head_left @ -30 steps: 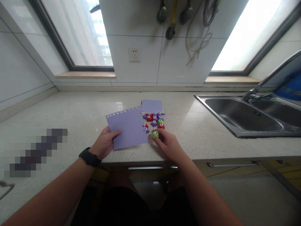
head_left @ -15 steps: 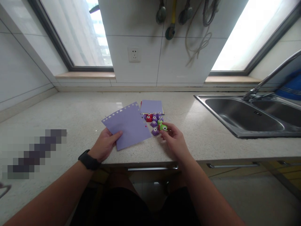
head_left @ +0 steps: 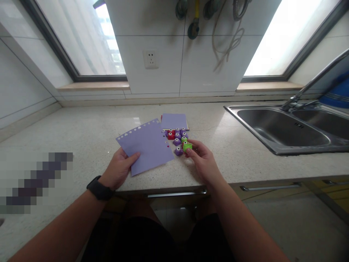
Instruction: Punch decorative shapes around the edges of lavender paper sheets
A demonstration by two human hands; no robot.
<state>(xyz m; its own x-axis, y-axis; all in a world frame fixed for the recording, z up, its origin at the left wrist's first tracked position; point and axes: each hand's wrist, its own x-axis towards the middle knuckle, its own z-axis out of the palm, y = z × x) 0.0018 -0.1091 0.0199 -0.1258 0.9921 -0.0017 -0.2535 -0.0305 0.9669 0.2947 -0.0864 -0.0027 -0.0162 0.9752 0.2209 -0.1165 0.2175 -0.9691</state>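
My left hand (head_left: 121, 165) pinches the lower left edge of a purple sheet of paper (head_left: 145, 151), thumb on top. Along the sheet's far edge runs a row of small punched shapes. My right hand (head_left: 201, 154) holds a green craft punch (head_left: 187, 146) between thumb and fingers, just right of the sheet and apart from it. Beside it on the counter stand several purple punches (head_left: 178, 151), a red punch (head_left: 171, 135) and another green punch (head_left: 184, 139). Tiny cut-out bits lie at the sheet's right edge.
A stack of purple paper (head_left: 174, 121) lies behind the punches. To the right, a steel double sink (head_left: 283, 127) with a faucet (head_left: 293, 103) is set into the pale counter (head_left: 89, 123). A wall socket (head_left: 151, 59) and pipes are above the back edge. A blurred-out patch covers something at left.
The green punch has turned in my right hand, so its patterned face no longer shows. My left hand still holds the sheet in nearly the same place. The view has shifted slightly.
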